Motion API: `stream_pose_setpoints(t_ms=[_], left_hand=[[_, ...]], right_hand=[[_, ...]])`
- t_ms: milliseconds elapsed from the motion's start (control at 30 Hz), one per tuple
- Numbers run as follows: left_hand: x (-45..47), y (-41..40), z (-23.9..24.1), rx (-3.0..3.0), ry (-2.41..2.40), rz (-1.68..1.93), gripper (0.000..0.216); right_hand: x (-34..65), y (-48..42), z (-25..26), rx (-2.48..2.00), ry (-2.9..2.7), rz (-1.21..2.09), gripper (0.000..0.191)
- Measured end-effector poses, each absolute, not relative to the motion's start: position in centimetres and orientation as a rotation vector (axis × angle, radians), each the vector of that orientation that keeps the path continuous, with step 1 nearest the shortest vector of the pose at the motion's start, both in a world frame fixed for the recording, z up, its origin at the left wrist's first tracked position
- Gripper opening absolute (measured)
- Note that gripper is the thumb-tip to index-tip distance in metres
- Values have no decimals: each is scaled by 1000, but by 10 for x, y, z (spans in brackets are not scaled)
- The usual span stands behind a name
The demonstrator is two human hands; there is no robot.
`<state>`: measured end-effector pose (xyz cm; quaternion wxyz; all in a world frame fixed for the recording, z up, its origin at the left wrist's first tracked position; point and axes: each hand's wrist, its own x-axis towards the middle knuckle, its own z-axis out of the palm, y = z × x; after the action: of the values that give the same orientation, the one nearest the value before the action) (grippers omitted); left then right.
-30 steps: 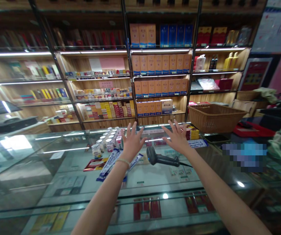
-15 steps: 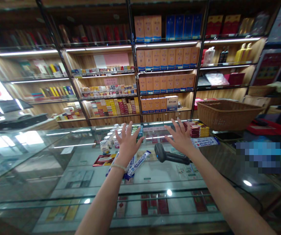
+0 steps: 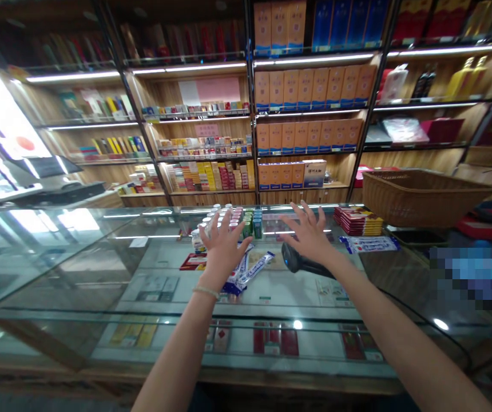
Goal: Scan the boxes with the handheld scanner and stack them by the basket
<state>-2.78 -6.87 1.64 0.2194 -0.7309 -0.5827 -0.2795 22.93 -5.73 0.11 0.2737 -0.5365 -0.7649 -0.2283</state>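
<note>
Head view — left hand [image 3: 221, 252] and right hand [image 3: 312, 237], fingers splayed, a gap between, over the glass counter [image 3: 291, 296] at mid-frame; scanner [image 3: 301, 262] near the right — counter's front edge across lower frame.

The display counter [image 3: 289, 292] has a smooth, glossy glass top. The barcode scanner [image 3: 298, 261] looks like dark plastic with a soft sheen. The blue-and-white stick packets [image 3: 257, 269] are shiny plastic film. The basket [image 3: 421, 199] has a rough, woven, wicker-like wall. The orange cartons [image 3: 304, 137] look like smooth printed cardboard, the shelving [image 3: 413, 159] like grained wood, the pink sheet [image 3: 218, 90] like matt paper.
</note>
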Motion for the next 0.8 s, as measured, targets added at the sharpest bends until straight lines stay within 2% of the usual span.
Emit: stream_pose_setpoints(t_ms=[467, 800], left_hand=[[-44, -109, -6, -2007, -1640, -728, 40], [-36, -130, -24, -2113, -1682, -616, 33]], right_hand=[[203, -51, 1, -1307, -2348, -539, 52], [189, -43, -5, -1215, -2618, -499, 36]])
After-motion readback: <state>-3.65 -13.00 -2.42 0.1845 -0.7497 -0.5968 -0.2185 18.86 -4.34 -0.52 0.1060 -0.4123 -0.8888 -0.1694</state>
